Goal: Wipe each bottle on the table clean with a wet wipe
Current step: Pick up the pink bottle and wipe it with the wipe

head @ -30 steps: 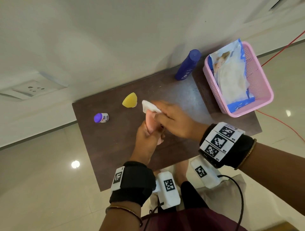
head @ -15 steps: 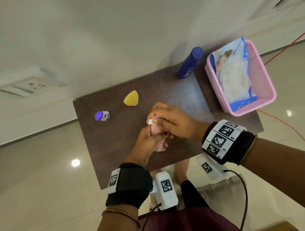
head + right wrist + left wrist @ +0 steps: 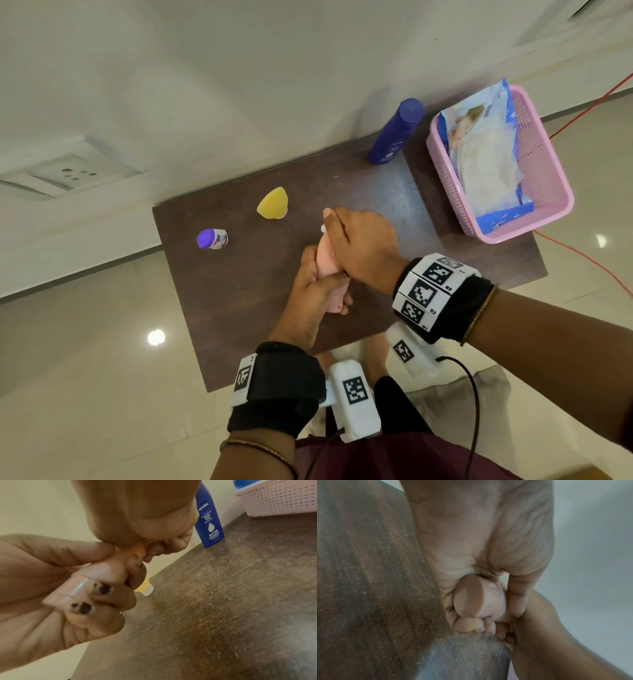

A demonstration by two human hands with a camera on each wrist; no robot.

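Note:
My left hand (image 3: 317,286) grips the lower half of a pink bottle (image 3: 325,262) and holds it tilted above the brown table (image 3: 239,291). My right hand (image 3: 358,241) is curled round the bottle's upper part, with the wet wipe (image 3: 323,227) inside the fist; only a white scrap shows. In the right wrist view the left hand's fingers (image 3: 102,601) wrap the pink bottle (image 3: 75,588). A tall blue bottle (image 3: 394,132) stands at the back. A yellow bottle (image 3: 273,204) and a small purple-capped bottle (image 3: 212,238) stand to the left.
A pink basket (image 3: 551,178) holding a pack of wipes (image 3: 486,161) sits on the table's right end, against the wall side. A red cable (image 3: 582,253) runs along the floor to the right. The table's front edge is close to my body.
The right hand has closed down over the bottle's top, and the wipe that showed white above it is now almost hidden. The left hand keeps its hold.

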